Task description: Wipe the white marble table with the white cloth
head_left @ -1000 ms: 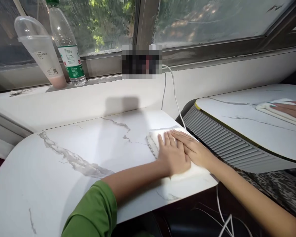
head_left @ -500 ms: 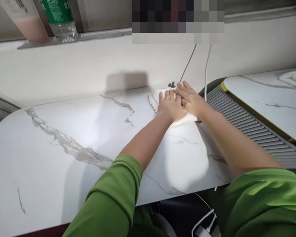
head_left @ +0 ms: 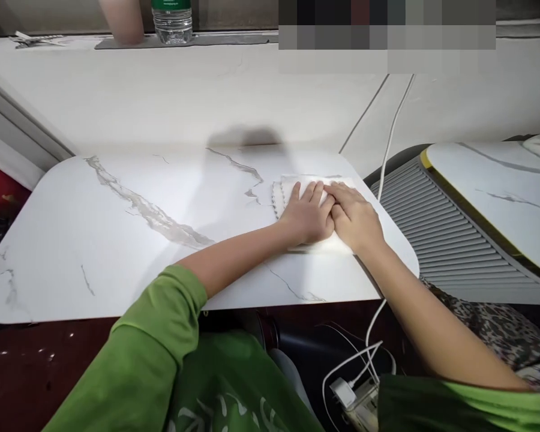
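Observation:
A folded white cloth (head_left: pixel 292 246) with a scalloped left edge lies on the white marbled table (head_left: pixel 130 264), towards its right end. Pressed flat on the cloth is my left hand (head_left: pixel 309 215), its fingers spread and pointing away from me. My right hand (head_left: pixel 356 217) rests on the cloth's right part, fingers stretched out and touching the left hand's fingers. Both hands lie on top of the cloth and cover much of it; neither grips it.
A bottle (head_left: pixel 173 23) and a pinkish cup (head_left: pixel 122 21) stand on the ledge behind the table. White cables (head_left: pixel 396 120) hang by the wall. A white charger (head_left: pixel 343 393) sits below the front edge. Right of a grey ribbed panel (head_left: pixel 459 234) is another marbled tabletop (head_left: pixel 522 210).
Both hands have drawn back from the table's far edge towards me, and the cloth now lies nearer. My view has shifted, showing more of the table's front and left.

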The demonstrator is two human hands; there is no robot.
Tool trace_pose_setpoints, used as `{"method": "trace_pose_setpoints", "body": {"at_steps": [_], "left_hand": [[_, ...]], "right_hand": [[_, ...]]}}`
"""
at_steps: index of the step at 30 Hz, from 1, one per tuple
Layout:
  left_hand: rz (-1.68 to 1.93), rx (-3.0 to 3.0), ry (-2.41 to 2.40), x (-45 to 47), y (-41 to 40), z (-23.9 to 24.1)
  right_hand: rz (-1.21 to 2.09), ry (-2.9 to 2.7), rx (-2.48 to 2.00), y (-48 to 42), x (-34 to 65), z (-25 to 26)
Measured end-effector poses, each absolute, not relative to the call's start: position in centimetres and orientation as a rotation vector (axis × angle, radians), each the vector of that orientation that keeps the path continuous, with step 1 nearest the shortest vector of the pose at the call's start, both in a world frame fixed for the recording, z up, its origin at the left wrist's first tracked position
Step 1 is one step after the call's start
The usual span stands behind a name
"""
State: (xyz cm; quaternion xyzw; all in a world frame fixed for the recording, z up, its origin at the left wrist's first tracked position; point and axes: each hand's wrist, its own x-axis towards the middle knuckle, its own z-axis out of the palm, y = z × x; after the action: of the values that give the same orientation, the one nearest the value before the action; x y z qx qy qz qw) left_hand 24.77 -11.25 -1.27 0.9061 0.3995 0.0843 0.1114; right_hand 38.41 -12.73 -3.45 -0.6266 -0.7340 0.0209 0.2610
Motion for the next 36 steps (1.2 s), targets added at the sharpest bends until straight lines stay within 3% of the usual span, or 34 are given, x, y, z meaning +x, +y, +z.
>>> {"method": "trace_pose_setpoints", "body": {"at_steps": [12,27,36], "left_hand": [[0.006,2.524,1.238,13.0,-20.3,1.3],[0.333,2.503,1.494,11.2,-1.6,-1.2],[0.318,2.531,1.602,10.3,-1.8,-1.0]], "right_hand": [[0.056,-2.336,-1.568,-20.7,29.0,-2.7],[-0.015,-2.128,-1.642,-1.2,24.4,-3.6],[0.000,-2.116,-1.675,-0.1,23.8,-4.0]]}}
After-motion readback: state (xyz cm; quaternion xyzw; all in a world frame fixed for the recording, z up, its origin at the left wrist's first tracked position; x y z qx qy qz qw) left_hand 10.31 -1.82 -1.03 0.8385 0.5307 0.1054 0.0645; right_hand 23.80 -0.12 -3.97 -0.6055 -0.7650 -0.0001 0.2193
